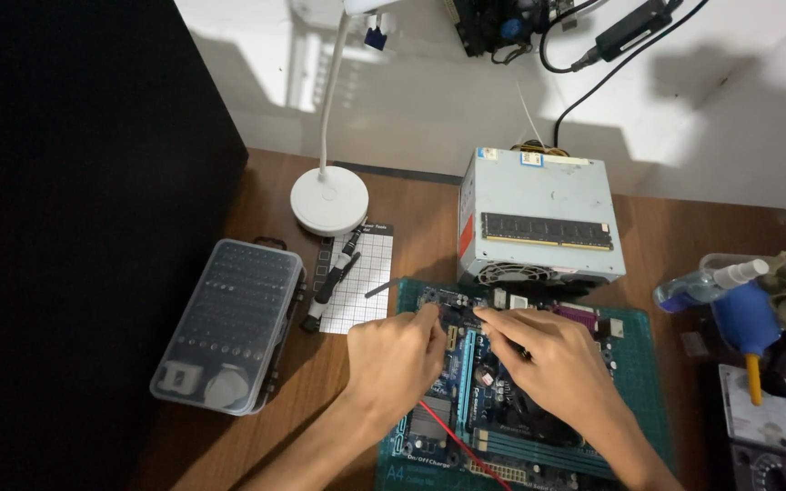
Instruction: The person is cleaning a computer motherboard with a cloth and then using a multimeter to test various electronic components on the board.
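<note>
A blue computer motherboard [493, 418] lies on a green cutting mat [643, 382] on the wooden desk. My left hand [398, 350] rests over the board's upper left part, fingers pinched near the top edge. My right hand [548, 359] lies beside it, fingertips pointing left toward the same spot by the top edge. What the fingers pinch is too small to tell. A red wire [452, 436] crosses the board below my left hand.
A grey power supply box [539, 214] with a memory stick [546, 231] on top stands behind the board. A white desk lamp [328, 195], a screwdriver [334, 277] on a gridded pad, and a clear bit case [229, 323] sit left. A spray bottle [707, 284] and blue blower [746, 318] stand right.
</note>
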